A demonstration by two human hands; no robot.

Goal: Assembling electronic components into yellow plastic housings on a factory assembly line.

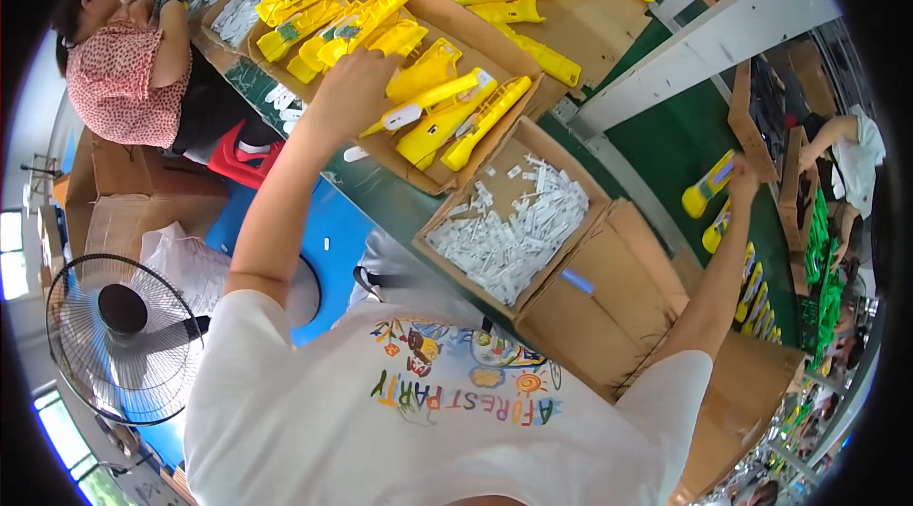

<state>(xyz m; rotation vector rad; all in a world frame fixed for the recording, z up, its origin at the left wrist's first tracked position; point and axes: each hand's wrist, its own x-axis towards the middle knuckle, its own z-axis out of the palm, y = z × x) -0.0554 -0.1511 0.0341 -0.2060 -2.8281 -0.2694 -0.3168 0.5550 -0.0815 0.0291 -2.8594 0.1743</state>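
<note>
My left hand [359, 92] reaches into a cardboard box [514, 54] of yellow plastic housings [447, 126]. Its fingers bend down around the end of one housing, their tips partly hidden. Several housings at the far left of this box carry small green circuit boards [349, 30]. Out to the right, my right hand [745, 179] closes on the upper end of a yellow housing [702, 197] with a greyish panel. This piece lies at the head of a row of similar yellow housings [751, 292] on the green work surface [647, 140].
In front of me stands a box of small white plastic parts [514, 230], with open cardboard flaps [599, 287] beside it. A white metal post [704, 45] slants across the bench. A fan [124, 316] stands at left, below a co-worker [128, 78]. Another person [846, 149] works at far right.
</note>
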